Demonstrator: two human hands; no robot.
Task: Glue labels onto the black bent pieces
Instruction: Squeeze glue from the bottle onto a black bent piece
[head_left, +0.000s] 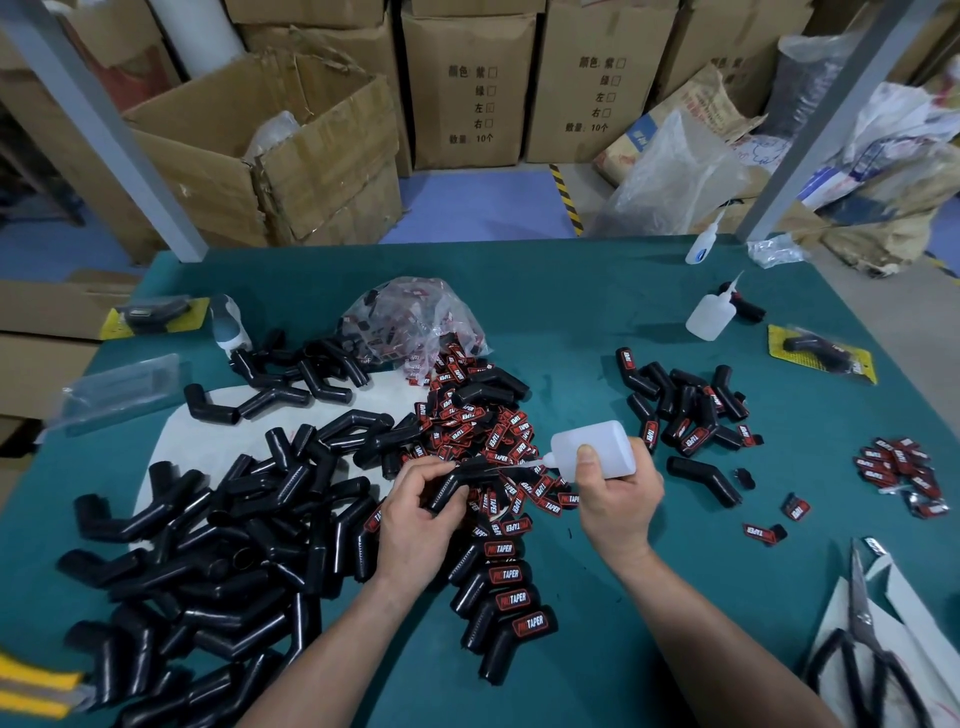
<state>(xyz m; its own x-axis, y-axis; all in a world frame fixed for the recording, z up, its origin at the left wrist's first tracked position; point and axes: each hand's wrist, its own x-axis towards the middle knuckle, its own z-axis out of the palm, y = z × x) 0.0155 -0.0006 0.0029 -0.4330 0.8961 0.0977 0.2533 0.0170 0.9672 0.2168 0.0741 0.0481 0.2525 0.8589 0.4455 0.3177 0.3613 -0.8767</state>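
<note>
1. In the head view, the left hand (415, 512) grips one black bent piece (452, 486) just above the near side of the loose labels (478, 426), at the middle of the table (597, 312). Its fingers are curled round the lower leg of the piece, with the thumb on top. We judge that it is tilted this way so the face that takes a label is turned toward the nozzle.
2. The right hand (618, 499) holds a glue bottle (597, 449) on its side, with the nozzle pointing left and its tip at the upper end of the held piece. The fingers are wrapped round the bottle's body and the thumb is pressed across its front, which we read as a squeezing grip. We cannot tell whether glue is coming out.
3. Both forearms come in from the near edge and angle inward, so the hands meet close together over the labels.
4. Bare pieces (208, 545) are heaped at the left, and the labels spill from a plastic bag (415, 317) farther back. Labelled pieces (511, 597) lie in a row between the forearms, and more labelled ones (685, 410) lie at the right. We judge that this layout puts stock, labels and finished work all within a short reach.
5. A spare bottle (709, 314) lies at the far right and scissors (862, 639) at the near right, both well apart from the hands.
</note>
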